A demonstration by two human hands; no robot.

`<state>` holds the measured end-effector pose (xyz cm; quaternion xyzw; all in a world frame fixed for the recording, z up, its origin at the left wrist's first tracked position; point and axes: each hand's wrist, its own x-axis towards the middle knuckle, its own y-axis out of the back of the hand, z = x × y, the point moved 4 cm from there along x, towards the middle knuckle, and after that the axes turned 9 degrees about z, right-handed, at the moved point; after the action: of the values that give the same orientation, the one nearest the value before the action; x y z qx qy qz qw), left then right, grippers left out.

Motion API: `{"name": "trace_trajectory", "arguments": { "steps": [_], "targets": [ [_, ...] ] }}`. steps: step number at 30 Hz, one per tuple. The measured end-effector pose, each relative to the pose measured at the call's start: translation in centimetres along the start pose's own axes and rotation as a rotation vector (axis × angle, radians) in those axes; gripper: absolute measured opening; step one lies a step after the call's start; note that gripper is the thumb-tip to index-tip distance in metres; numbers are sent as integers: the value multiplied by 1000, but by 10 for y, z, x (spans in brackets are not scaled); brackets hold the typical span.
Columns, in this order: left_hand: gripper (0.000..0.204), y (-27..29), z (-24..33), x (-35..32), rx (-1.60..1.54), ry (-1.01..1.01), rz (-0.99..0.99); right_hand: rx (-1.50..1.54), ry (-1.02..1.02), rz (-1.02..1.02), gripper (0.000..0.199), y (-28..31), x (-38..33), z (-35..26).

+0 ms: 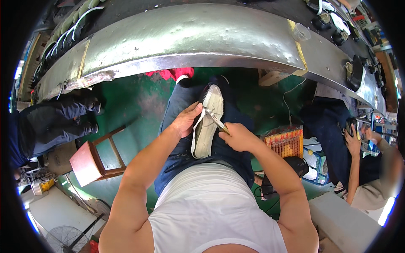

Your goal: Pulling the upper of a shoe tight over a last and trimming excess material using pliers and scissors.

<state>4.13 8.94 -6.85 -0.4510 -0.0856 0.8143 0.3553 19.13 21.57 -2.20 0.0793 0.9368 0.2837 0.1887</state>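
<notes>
Across my lap lies a shoe [204, 141] on its last, its pale underside facing up and its toe pointing away from me. A dark gathered edge runs round the toe, and pale material shows along the left side. My left hand [187, 119] is closed at the shoe's left edge, thumb and fingers pinching that edge near the middle. In my right hand [237, 137] is a pair of metal pincers [216, 120], gripped by the handles. The jaws of the pincers meet the shoe's underside close to my left fingertips.
A metal-covered bench [190, 36] curves ahead, with shoes [356, 74] at its right and a clear plastic cup [301, 32]. A pink-seated stool [86, 163] stands left. At right are a beaded seat mat [284, 143] and a seated co-worker [371, 185]; another person's legs [59, 122] show left.
</notes>
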Motion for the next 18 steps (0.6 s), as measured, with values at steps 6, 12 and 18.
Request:
{"name": "trace_trajectory", "arguments": {
  "steps": [6, 12, 18],
  "targets": [
    [55, -11, -5, 4, 7, 72, -9, 830, -489, -41, 23, -38, -19, 14],
    [100, -11, -9, 19, 311, 26, 174, 1170, -569, -253, 27, -14, -35, 44],
    [103, -24, -6, 22, 475, 41, 160, 479, -240, 25, 35, 54, -17, 20]
  ]
}}
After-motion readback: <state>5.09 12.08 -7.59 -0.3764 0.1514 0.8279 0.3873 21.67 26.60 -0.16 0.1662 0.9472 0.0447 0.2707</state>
